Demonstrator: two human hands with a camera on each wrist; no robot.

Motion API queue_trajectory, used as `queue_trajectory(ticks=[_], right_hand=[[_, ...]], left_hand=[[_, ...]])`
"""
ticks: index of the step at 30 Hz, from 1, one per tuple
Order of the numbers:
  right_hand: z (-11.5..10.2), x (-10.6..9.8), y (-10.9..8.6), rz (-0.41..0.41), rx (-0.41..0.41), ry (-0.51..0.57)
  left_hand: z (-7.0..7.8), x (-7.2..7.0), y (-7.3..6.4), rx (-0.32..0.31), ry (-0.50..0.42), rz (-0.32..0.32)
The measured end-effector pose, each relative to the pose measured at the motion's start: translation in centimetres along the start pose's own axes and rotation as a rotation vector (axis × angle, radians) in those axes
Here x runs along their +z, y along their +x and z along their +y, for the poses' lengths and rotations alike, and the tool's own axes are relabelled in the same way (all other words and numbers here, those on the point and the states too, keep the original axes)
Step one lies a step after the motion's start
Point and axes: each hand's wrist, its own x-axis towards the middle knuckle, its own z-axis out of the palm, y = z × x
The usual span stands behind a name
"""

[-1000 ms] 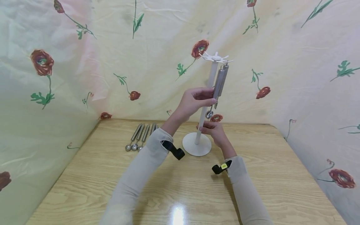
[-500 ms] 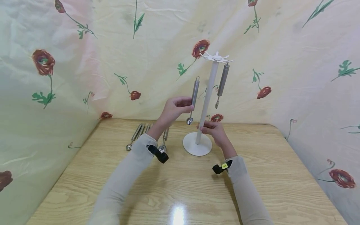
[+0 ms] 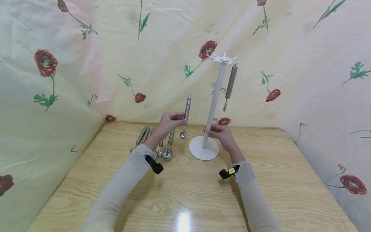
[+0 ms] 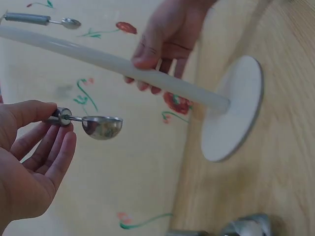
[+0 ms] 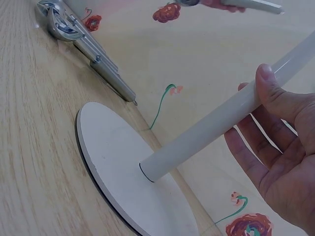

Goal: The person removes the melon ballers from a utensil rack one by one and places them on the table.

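Observation:
My left hand [image 3: 168, 124] pinches the steel handle of a melon baller [image 3: 187, 109] above the table, left of the white stand. The tool is nearly upright, its hanging loop up and its round bowl [image 4: 102, 128] down. Around the lower part of the stand's white post [image 5: 211, 125] are the thumb and fingers of my right hand [image 3: 223, 136]. From one arm of the hook ring [image 3: 224, 59] hangs another steel-handled tool [image 3: 231, 83] with a small narrow head.
Several steel scoops [image 3: 167, 154] lie at the table's back left, partly hidden behind my left forearm. The stand's round white base [image 3: 200, 154] rests on the wooden table [image 3: 185, 187]. A flowered cloth [image 3: 162, 64] rises behind the table.
My left hand has moved left and down from beside the hanging tool, carrying the melon baller away from the stand. The right hand has stayed on the post.

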Motion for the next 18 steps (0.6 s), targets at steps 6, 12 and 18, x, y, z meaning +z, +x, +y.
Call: queue_trajectory(ticks=[6, 12, 18], right_hand=[[-0.4, 0.2, -0.2, -0.002, 0.014, 0.000], [-0.3, 0.2, -0.1, -0.002, 0.010, -0.004], [-0.1, 0.1, 0.0, -0.005, 0.005, -0.003]], left_hand=[[-2.6, -0.9, -0.5, -0.069, 0.032, 0.014], [-4.6, -1.4, -0.7, -0.106, 0.070, 0.032], [-6.3, -1.7, -0.9, -0.150, 0.125, 0.054]])
